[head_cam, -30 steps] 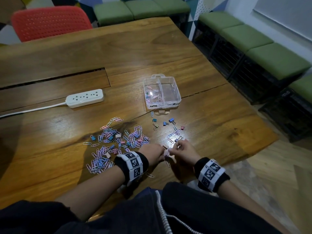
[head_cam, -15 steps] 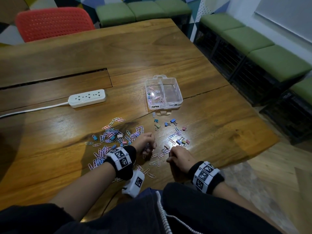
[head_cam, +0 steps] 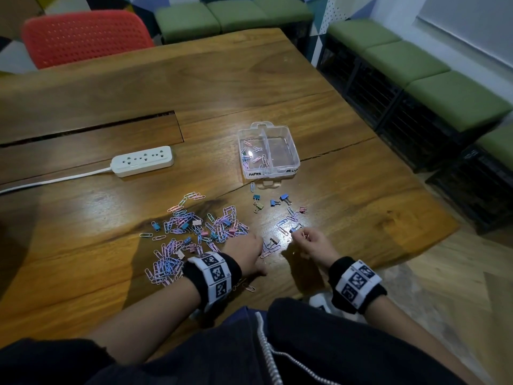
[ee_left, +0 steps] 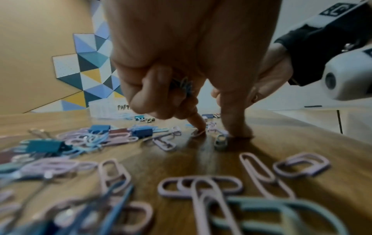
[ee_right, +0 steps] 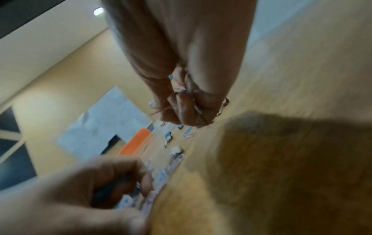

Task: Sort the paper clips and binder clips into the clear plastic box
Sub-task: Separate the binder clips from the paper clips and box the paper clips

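Note:
A clear plastic box [head_cam: 288, 169] with two compartments stands on the wooden table; a few paper clips lie in its left one. A big pile of pink and blue paper clips [head_cam: 194, 232] mixed with small binder clips lies left of my hands. More binder clips [head_cam: 279, 202] sit just in front of the box. My left hand [head_cam: 256, 247] keeps paper clips [ee_left: 182, 85] in its curled fingers while its index finger and thumb press on a pink clip [ee_left: 198, 133]. My right hand [head_cam: 301, 236] is a fist around several paper clips [ee_right: 179, 90].
A white power strip [head_cam: 143, 161] with its cable lies at the left. A slot is cut into the table [head_cam: 111, 273] behind it. The table's front right edge is close to my right wrist. A red chair [head_cam: 83, 37] and green benches [head_cam: 416, 65] ring the table.
My left hand has shifted right, out of the big pile to the loose clips beside my right hand. My right hand has moved a little forward, still closed.

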### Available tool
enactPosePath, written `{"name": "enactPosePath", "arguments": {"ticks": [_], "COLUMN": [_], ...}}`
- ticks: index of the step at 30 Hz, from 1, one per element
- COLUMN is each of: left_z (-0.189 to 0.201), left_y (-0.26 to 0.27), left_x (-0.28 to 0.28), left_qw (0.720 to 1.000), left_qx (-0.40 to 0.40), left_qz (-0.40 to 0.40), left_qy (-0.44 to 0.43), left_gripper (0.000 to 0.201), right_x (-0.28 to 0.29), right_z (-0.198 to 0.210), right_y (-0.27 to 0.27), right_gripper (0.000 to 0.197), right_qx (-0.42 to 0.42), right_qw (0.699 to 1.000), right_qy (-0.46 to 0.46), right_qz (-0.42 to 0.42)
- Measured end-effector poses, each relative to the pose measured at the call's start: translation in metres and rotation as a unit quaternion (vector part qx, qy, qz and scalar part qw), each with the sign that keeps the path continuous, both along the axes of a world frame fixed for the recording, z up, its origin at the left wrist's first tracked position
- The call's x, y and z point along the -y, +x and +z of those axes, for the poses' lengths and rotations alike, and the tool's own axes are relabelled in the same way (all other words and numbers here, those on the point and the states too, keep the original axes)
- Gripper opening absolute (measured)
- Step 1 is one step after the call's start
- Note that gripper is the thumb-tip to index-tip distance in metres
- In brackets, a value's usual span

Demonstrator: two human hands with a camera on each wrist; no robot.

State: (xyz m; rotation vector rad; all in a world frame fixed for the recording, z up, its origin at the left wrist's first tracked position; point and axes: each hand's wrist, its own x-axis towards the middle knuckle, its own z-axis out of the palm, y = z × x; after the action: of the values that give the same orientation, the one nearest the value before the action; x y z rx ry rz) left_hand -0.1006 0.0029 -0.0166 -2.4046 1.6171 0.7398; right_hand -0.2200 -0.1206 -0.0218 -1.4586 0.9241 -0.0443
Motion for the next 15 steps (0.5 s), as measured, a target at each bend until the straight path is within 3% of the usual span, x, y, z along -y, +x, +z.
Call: {"name": "enactPosePath", "arguments": {"ticks": [3, 6, 9, 11, 13, 15], "left_z": [-0.003, -0.002, -0.005, -0.006, -0.002, 0.003], "left_y": [0.002, 0.002, 0.003, 0.006, 0.012, 0.018], "left_x": [0.002, 0.0, -0.002, -0.001, 0.001, 0.0], "left_qw": [1.0, 1.0, 0.998, 0.979, 0.927, 0.847], "left_qx": [-0.001, -0.002, -0.061, -0.169, -0.296, -0.412], "left_qz": [0.011, -0.009, 0.015, 0.099, 0.205, 0.304], "left_qy": [0.009, 0.026, -0.008, -0.057, -0.102, -0.141], "left_gripper": [0.042, 0.039, 0.021, 0.02, 0.029, 0.032], "right_x": [0.005, 0.007, 0.0, -0.009, -0.016, -0.02], "right_z": [0.004, 0.003, 0.003, -0.001, -0.006, -0.008], "right_y": [0.0, 0.002, 0.005, 0.006, 0.008, 0.01], "right_gripper": [0.016, 0.023, 0.027, 0.029, 0.027, 0.024], "right_qx": [0.063, 0.05, -0.004, -0.038, -0.061, -0.101], "right_qw": [0.984, 0.973, 0.994, 0.997, 0.985, 0.95], "right_qy": [0.159, 0.216, 0.109, 0.002, -0.108, -0.234], "right_qz": [-0.056, -0.062, 0.01, 0.069, 0.12, 0.179]}}
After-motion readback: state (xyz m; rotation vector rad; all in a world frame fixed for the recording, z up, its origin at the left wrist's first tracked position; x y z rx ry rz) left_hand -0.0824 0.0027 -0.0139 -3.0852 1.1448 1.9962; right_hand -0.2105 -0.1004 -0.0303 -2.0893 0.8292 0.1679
